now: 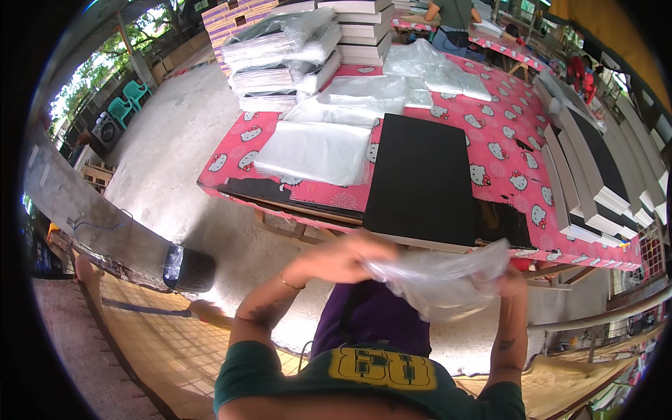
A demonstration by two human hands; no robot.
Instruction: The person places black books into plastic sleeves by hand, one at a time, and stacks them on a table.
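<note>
A clear plastic bag (pixel 441 280) stretches between my two hands in front of my body, just off the table's near edge. My left hand (pixel 346 257) grips one end of it, somewhat blurred. At the other end my right hand (pixel 512 281) holds the bag, its fingers partly hidden by the plastic. Just beyond the bag, a black-covered block of paper (pixel 420 178) lies flat on the pink patterned table (pixel 238 150), near its front edge. Left of this block rests a stack of flat clear plastic bags (pixel 315 152).
Plastic-wrapped bundles (pixel 273 59) and thick paper blocks (pixel 364 33) are piled at the back left. More black-covered blocks (pixel 595 168) line the right side. Loose plastic (pixel 430 66) lies farther back. A person (pixel 455 24) stands at another table. On the floor are a black bin (pixel 190 268) and a broom (pixel 206 313).
</note>
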